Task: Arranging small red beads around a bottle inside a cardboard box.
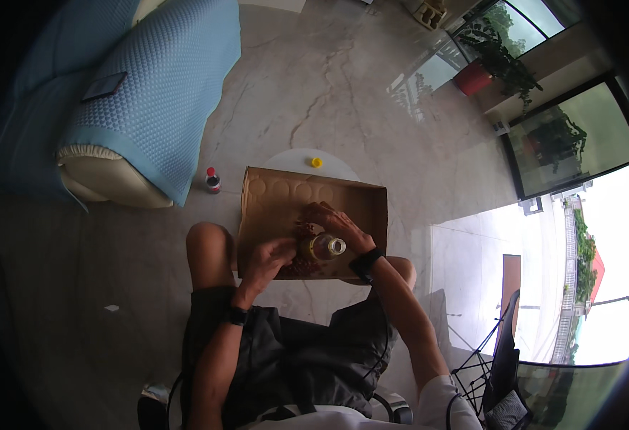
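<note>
An uncapped bottle with a light rim stands inside a shallow cardboard box, its mouth turned up toward me. Small dark red pieces, too small to name, lie around it on the box floor. My left hand is at the bottle's left side, fingers drawn together; what they hold, if anything, is hidden. Beyond the bottle, my right hand reaches in with bent fingers over more red pieces. Its fingertips point down and are hard to make out. A yellow cap lies behind the box.
The box rests over my knees, against a round white surface. A small red-capped bottle stands on the marble floor to its left. A blue-covered sofa is far left; a folding chair stands at right.
</note>
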A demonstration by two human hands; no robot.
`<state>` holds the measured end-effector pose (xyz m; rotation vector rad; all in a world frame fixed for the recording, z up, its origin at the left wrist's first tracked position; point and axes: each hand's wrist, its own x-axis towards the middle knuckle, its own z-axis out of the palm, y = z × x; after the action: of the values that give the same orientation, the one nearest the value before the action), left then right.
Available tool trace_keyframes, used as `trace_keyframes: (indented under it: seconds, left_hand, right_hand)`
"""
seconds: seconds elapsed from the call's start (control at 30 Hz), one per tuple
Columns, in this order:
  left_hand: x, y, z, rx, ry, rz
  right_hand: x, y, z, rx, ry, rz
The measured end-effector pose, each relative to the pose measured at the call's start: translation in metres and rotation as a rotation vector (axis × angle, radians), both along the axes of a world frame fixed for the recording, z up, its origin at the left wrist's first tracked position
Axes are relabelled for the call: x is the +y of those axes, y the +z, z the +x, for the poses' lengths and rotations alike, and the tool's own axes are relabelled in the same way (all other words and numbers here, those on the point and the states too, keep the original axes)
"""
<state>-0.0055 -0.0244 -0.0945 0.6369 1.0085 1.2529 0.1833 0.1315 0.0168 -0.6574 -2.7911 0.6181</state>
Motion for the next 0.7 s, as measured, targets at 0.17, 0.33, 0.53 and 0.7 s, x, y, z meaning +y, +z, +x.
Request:
trace_keyframes:
  seconds: [0.17,0.33,0.53,0.7]
  left_hand:
    - [-0.005,-0.004,-0.004,0.028,0.006,-0.013]
    - [0.001,0.006,0.0,0.077,-0.032,0.013]
    - [-0.008,0.008,-0.014,0.084,-0.037,-0.016]
    - [0.003,0.015,-0.004,-0.016,-0.069,-0.019]
  right_hand:
    - [-0.004,-0.02,0.003,0.013,0.096,-0.068]
    - [-0.007,-0.067,0.044,0.199,0.006,-0.095]
    - [-0.036,-0.033,0.025,-0.064,-0.123,-0.202]
    - [-0.016,-0.051,0.047,-0.181,-0.083,-0.152]
